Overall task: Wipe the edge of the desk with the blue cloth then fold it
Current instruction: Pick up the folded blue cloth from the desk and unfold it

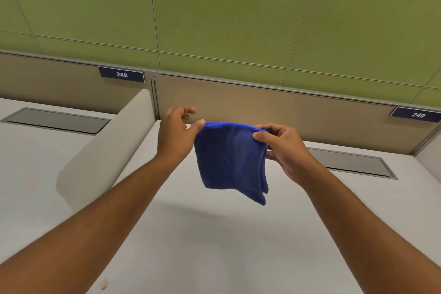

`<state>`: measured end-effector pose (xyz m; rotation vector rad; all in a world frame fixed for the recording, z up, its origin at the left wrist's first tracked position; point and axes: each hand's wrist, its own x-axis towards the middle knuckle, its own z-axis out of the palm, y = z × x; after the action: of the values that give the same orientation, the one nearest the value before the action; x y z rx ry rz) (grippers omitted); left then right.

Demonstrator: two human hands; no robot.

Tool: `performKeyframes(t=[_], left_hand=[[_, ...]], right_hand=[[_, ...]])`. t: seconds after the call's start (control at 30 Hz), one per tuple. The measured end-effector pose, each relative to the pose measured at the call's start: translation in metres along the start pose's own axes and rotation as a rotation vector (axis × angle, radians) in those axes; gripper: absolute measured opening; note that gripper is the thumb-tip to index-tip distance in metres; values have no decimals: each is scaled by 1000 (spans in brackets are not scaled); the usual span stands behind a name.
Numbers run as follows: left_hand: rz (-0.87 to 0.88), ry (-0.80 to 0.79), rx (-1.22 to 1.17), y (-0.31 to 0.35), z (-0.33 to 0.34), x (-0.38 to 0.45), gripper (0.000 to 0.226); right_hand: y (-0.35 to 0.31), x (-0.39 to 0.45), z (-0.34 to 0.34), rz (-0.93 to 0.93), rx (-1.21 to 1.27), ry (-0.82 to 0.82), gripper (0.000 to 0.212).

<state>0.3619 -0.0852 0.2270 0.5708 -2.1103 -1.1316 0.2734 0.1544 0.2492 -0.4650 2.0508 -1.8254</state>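
Head view, only one: my left hand [175,131] and right hand [284,148] are both up in front of me, holding the blue cloth [230,160] in the air over the desk [202,234]. Left: thumb and forefinger pinched shut on the cloth's top left corner, other three fingers [188,111] spread loose behind, touching nothing I can see. Right: thumb on the near face at the top right corner, fingers curled around the back, closed on the cloth's right edge; fingertips mostly hidden by the fabric. Cloth spans the gap between my two pinches, top edge roughly level, rest hanging below my fingers. Doubled over: layered edges show down the right side, under my right thumb, with the lower right corner drooping lowest. It touches nothing but my hands; its shadow lies on the desk below. Beyond my left fingers: a pale rounded divider [107,150] standing on the desk, running back to the tan rear panel [262,107]. Past that divider, a recessed grey cable tray [57,120] in the neighbouring desk; a second one [353,162] just beyond my right knuckles. Both lids flush, contents not visible. On the panel: label 248 [121,74] up left of my left hand, 249 [417,114] far right. Green wall [226,7] above.
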Motion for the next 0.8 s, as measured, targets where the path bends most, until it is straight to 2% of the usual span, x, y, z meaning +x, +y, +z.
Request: performKeyframes(t=[0.07,0.13,0.23,0.3,0.37,0.47,0.6,0.73,0.8], left_hand=[[109,-19,26,19,-8,-15,13],[190,-174,95,38,-15,-33,7],[354,-320,359,54,-28,-57,33],[447,-307,537,55,-39,-62,45],[500,-291,671,50,-48,-63,47],[499,-245,661,39,-56,-65,37],[344,-162,397,22,-64,-58,22],[439,-140,366,15,-72,-52,20],[476,-120,339,16,-76,-51,19]], right_hand=[[-5,-9,21,10,22,25,7],[-10,-18,43,34,91,62,6],[-14,-32,71,63,183,97,12],[-15,-41,82,78,238,127,10],[-16,-51,93,101,327,131,7],[-13,-66,107,100,382,121,7],[-6,-78,112,-4,109,141,18],[6,-78,101,-334,-423,244,46],[12,-72,93,-376,-636,183,60]])
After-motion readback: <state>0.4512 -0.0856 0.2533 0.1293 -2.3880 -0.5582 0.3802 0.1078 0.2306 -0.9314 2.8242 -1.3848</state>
